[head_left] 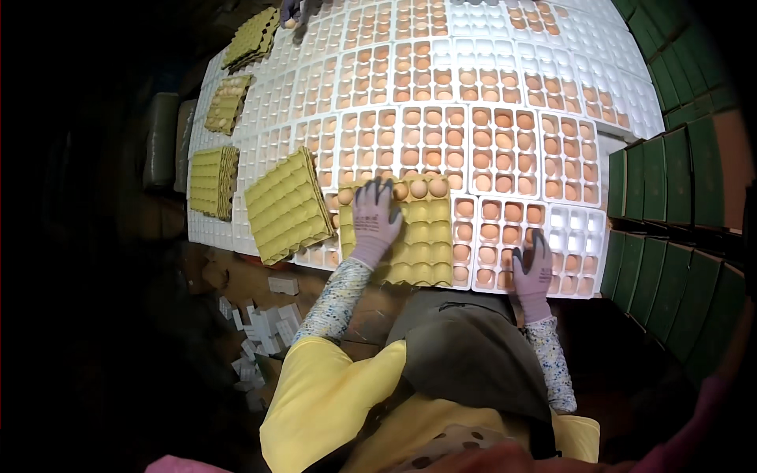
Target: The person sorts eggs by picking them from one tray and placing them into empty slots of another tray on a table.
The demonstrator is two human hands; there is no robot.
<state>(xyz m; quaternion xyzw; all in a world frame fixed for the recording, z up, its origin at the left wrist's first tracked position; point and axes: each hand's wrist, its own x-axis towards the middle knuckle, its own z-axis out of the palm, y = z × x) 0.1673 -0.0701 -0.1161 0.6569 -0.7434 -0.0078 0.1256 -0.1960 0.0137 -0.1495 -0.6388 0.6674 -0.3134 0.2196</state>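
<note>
My left hand (377, 216), in a knitted glove with grey fingertips, reaches over the top row of a yellow egg tray (420, 242); whether its fingers grip an egg is hidden. Brown eggs (437, 188) lie in that top row, and the cups below it hold none. My right hand (533, 266), gloved alike, is at the right column of a white foam egg tray (476, 260), its fingertips beside a brown egg (532, 235); its hold on an egg cannot be made out. Just right, another white tray (600, 254) has eggs in its lower cups only.
Tilted stacked yellow trays (290, 207) lie left of my left hand, with more stacks (213, 183) farther left. White trays of eggs (505, 151) cover the table. Green boxes (674, 177) line the right side. Another person's gloved hand (291, 13) shows at the far edge. White pieces (272, 328) litter the floor.
</note>
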